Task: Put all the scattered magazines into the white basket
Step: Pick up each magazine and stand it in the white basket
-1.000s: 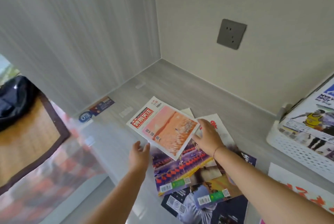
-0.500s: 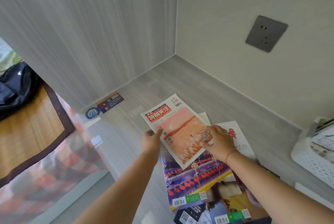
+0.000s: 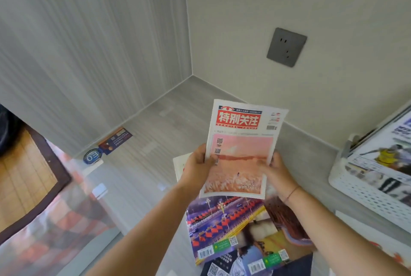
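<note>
A magazine with a pink cover and a red title block (image 3: 241, 153) is held up off the grey desk, tilted toward me. My left hand (image 3: 196, 167) grips its left edge and my right hand (image 3: 274, 174) grips its right edge. Below it several magazines lie overlapped on the desk: a purple one with red flags (image 3: 222, 224), a dark one (image 3: 224, 264) at the bottom edge, and a white one (image 3: 179, 165) partly hidden behind my left hand. The white basket (image 3: 364, 195) stands at the right edge with a sports magazine (image 3: 387, 155) in it.
Two walls meet in a corner behind the desk, with a grey socket (image 3: 287, 46) on the right wall. A blue sticker (image 3: 106, 146) lies near the left wall. The desk's left edge drops to a floor mat (image 3: 24, 177). Another white sheet (image 3: 378, 244) lies before the basket.
Both hands closed on the pink magazine and lifted it off the pile, turning it upright and to the right. The camera swung right, bringing the basket back into view.
</note>
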The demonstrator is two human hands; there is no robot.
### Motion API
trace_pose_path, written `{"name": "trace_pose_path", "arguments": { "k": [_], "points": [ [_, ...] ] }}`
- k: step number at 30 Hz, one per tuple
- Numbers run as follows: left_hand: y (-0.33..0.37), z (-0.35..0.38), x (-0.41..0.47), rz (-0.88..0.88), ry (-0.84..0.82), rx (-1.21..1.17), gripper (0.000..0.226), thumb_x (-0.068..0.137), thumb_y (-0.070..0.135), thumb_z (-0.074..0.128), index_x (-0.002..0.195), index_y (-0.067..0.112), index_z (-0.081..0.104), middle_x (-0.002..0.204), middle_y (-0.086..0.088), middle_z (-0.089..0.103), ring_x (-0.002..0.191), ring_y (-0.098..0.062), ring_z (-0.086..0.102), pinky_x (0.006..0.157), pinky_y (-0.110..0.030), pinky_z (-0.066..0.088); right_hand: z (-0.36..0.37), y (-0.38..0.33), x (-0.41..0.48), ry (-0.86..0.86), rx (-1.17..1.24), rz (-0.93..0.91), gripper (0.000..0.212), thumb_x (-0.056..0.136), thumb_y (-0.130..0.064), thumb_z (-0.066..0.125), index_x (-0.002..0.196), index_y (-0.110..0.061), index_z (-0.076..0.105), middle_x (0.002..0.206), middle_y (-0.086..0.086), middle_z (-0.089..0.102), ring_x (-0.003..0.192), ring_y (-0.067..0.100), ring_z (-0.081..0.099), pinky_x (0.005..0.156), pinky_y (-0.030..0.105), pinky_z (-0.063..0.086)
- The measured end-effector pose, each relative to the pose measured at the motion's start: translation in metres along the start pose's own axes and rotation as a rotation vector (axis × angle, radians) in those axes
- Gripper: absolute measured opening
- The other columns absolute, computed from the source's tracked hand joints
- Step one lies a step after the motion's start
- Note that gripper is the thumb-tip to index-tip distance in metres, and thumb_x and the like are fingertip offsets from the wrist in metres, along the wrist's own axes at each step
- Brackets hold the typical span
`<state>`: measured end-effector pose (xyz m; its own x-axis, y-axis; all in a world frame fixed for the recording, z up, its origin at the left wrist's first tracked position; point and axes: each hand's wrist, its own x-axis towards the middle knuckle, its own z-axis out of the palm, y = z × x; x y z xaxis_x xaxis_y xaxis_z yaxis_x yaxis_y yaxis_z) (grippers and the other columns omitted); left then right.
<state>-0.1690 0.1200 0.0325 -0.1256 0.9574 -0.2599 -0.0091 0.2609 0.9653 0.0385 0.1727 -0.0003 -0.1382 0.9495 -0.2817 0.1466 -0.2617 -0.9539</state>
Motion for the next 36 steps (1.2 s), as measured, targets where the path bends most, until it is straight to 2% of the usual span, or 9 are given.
{"name": "trace_pose_path", "arguments": {
  "k": [2,4,8,11,16,21,25,31,36],
  "points": [
    [0.015,0.015,-0.002,0.036,-0.087,0.011,0.020,0.098,0.017,0.044,0.111,0.019,0.059,0.108,-0.004,0.071,0.097,-0.025,0.069,0.081,-0.043,0.057,-0.024,-0.014,-0.003,0.008,0.176,0.036,0.026,0.086,-0.006,0.059,0.110,-0.016,0.060,0.108,0.007,0.069,0.100,0.021,0.065,0.083,0.036,0.053],
    [0.027,0.033,-0.001,0.056,-0.123,0.019,0.022,0.099,0.018,0.042,0.113,0.018,0.059,0.109,-0.003,0.071,0.097,-0.024,0.069,0.080,-0.040,0.057,-0.051,-0.022,-0.012,0.043,0.228,0.032,0.022,0.085,-0.001,0.057,0.095,-0.017,0.068,0.095,0.004,0.073,0.087,0.020,0.069,0.069,0.029,0.054],
    [0.044,0.078,0.006,0.051,-0.148,0.065,0.027,0.099,0.018,0.040,0.108,0.020,0.065,0.104,0.001,0.073,0.091,-0.017,0.070,0.069,-0.024,0.056,-0.104,-0.025,-0.039,0.200,0.093,-0.040,0.021,0.082,-0.004,0.063,0.092,-0.022,0.067,0.094,-0.002,0.070,0.085,0.011,0.067,0.073,0.025,0.053],
    [0.055,0.122,0.014,0.070,-0.216,0.079,0.024,0.096,0.018,0.048,0.096,0.025,0.071,0.091,0.011,0.075,0.081,-0.008,0.071,0.062,-0.017,0.054,-0.151,-0.027,-0.062,0.345,0.030,-0.091,0.026,0.081,-0.002,0.065,0.087,-0.027,0.067,0.090,-0.009,0.069,0.074,-0.002,0.069,0.061,0.014,0.054],
    [0.081,0.203,0.033,0.121,-0.280,0.095,0.014,0.085,0.011,0.064,0.086,0.020,0.074,0.081,0.011,0.076,0.070,-0.005,0.067,0.065,-0.016,0.055,-0.231,-0.043,-0.095,0.572,-0.110,-0.140,0.021,0.083,-0.011,0.066,0.083,-0.032,0.068,0.091,-0.010,0.072,0.089,0.022,0.068,0.073,0.036,0.056],
    [0.111,0.275,0.047,0.268,-0.362,0.110,0.017,0.087,0.011,0.061,0.093,0.020,0.075,0.078,0.018,0.073,0.064,0.006,0.065,0.059,-0.009,0.052,-0.290,-0.064,-0.110,0.723,-0.193,-0.196,0.021,0.086,-0.012,0.061,0.084,-0.033,0.065,0.087,-0.012,0.068,0.087,0.021,0.068,0.080,0.035,0.054],
    [0.116,0.312,0.057,0.327,-0.360,0.138,0.016,0.085,0.011,0.064,0.096,0.016,0.075,0.081,0.011,0.073,0.061,0.007,0.064,0.057,-0.007,0.049,-0.317,-0.058,-0.111,0.814,-0.187,-0.175,0.017,0.087,-0.011,0.059,0.100,-0.019,0.067,0.098,-0.005,0.068,0.093,0.023,0.067,0.084,0.038,0.054],
    [0.085,0.344,0.075,0.222,-0.268,0.296,0.013,0.082,0.013,0.067,0.092,0.016,0.074,0.087,0.004,0.073,0.070,-0.005,0.064,0.060,-0.015,0.048,-0.327,-0.017,-0.098,0.853,-0.224,-0.018,0.011,0.086,-0.013,0.059,0.092,-0.014,0.068,0.086,0.005,0.070,0.088,0.029,0.068,0.075,0.037,0.057],
    [0.056,0.351,0.086,0.150,-0.186,0.411,0.006,0.082,0.019,0.067,0.079,0.024,0.068,0.086,0.006,0.070,0.081,-0.017,0.067,0.072,-0.028,0.052,-0.329,0.008,-0.083,0.852,-0.204,0.050,0.015,0.087,-0.012,0.058,0.096,-0.011,0.070,0.090,0.006,0.072,0.085,0.029,0.068,0.081,0.048,0.056]
  ]
}}
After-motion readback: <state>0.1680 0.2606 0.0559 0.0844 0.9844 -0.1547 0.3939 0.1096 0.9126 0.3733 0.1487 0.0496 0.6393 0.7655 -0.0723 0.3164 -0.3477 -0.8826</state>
